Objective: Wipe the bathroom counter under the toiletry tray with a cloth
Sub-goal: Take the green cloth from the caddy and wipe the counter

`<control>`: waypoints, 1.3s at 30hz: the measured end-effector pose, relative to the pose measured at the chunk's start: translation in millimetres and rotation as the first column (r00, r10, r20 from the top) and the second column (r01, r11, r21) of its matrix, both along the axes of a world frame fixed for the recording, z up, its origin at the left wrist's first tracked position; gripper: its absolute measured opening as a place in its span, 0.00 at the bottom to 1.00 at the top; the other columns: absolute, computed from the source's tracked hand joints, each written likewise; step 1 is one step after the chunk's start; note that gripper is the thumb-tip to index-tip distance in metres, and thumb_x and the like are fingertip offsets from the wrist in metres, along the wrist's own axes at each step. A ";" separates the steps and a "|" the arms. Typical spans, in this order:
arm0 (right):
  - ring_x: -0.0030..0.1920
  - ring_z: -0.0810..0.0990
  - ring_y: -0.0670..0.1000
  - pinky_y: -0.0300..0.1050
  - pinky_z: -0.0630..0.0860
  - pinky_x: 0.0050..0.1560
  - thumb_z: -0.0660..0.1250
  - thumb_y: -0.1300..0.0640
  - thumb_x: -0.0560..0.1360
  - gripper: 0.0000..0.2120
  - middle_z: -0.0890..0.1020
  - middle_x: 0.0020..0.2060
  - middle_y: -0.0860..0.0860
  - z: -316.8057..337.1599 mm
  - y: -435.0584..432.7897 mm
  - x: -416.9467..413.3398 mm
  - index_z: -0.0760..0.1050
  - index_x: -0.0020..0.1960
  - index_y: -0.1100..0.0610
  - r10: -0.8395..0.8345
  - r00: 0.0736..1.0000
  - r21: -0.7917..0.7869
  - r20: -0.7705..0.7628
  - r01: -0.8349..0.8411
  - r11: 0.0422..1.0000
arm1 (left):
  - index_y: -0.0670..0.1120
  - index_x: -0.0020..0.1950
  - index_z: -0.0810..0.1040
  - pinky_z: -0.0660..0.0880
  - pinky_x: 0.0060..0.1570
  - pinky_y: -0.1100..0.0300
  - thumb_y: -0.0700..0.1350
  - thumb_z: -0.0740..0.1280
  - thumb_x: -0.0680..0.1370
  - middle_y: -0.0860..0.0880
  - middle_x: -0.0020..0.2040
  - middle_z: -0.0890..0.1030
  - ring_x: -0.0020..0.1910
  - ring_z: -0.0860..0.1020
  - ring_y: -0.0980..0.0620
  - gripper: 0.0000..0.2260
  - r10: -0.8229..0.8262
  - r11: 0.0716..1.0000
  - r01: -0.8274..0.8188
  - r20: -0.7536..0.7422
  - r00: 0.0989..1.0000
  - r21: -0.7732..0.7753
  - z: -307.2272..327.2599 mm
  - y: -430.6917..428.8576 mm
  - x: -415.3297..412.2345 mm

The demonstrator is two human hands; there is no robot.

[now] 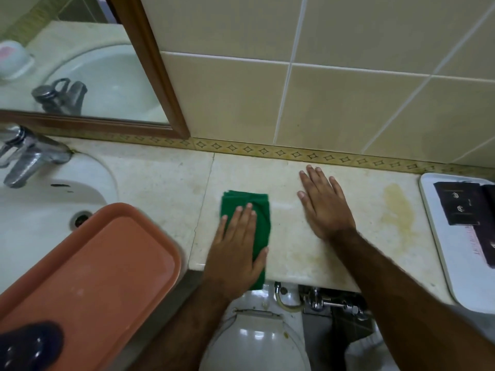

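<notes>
A folded green cloth (pixel 250 200) lies on the cream marble counter (pixel 160 180), its near end hanging over the front edge. My left hand (pixel 235 247) presses flat on the cloth, fingers together. My right hand (pixel 325 204) rests flat on the bare counter to the right of the cloth, fingers spread, holding nothing. A white toiletry tray (pixel 439 236) with dark packets stands at the far right end of the counter. A yellowish stain (pixel 399 212) marks the counter between my right hand and that tray.
An orange tray (pixel 101 269) lies over the white sink (pixel 34 210) at the left, beside a chrome tap (pixel 29 156). A mirror (pixel 88 62) and tiled wall rise behind the counter. A toilet (pixel 254 341) and pipe fittings (pixel 332 303) sit below the front edge.
</notes>
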State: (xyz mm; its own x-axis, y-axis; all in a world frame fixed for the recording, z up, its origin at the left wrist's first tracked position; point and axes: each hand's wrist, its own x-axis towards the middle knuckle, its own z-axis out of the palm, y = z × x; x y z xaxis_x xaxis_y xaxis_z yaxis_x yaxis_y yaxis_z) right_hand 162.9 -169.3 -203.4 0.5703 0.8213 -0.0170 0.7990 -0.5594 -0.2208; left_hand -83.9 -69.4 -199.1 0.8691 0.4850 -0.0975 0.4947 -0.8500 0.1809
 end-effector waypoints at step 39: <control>0.54 0.79 0.54 0.51 0.76 0.57 0.55 0.53 0.86 0.16 0.82 0.53 0.54 72.3 -27.4 -53.0 0.80 0.57 0.58 -0.274 0.921 0.352 -0.277 0.362 0.863 | 0.42 0.78 0.67 0.52 0.78 0.56 0.51 0.48 0.84 0.44 0.79 0.67 0.79 0.62 0.48 0.26 0.102 0.969 -0.027 0.297 0.949 -0.246 27.6 -59.0 74.9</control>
